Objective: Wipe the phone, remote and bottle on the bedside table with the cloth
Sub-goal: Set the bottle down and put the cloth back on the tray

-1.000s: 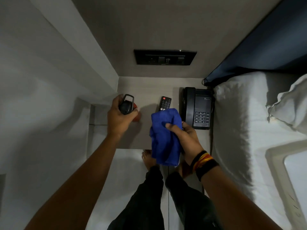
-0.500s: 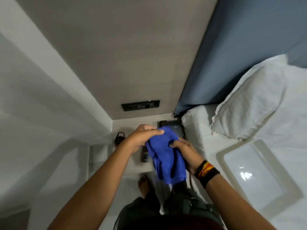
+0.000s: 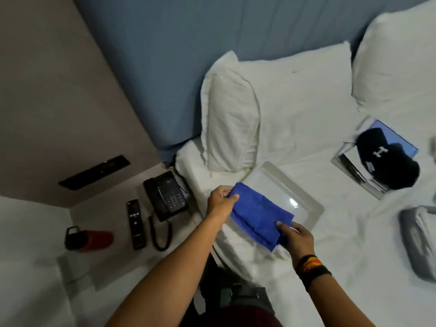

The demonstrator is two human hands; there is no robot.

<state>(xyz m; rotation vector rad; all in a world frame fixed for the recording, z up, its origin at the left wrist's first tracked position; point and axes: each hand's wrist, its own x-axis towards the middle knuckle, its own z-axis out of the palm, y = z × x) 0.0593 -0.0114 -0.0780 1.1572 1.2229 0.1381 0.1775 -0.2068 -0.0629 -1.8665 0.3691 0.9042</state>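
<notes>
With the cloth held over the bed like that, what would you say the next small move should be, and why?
Probably lower the blue cloth onto the white tray. Both hands, left and right, hold it folded just above the tray, while the phone, remote and bottle sit untouched on the bedside table.

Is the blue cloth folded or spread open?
Folded: the blue cloth shows layered edges, held between left hand and right hand.

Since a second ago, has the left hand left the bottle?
Yes. The left hand has let go of the red bottle, which stands on the bedside table left of the remote, and now grips the blue cloth over the bed.
</notes>
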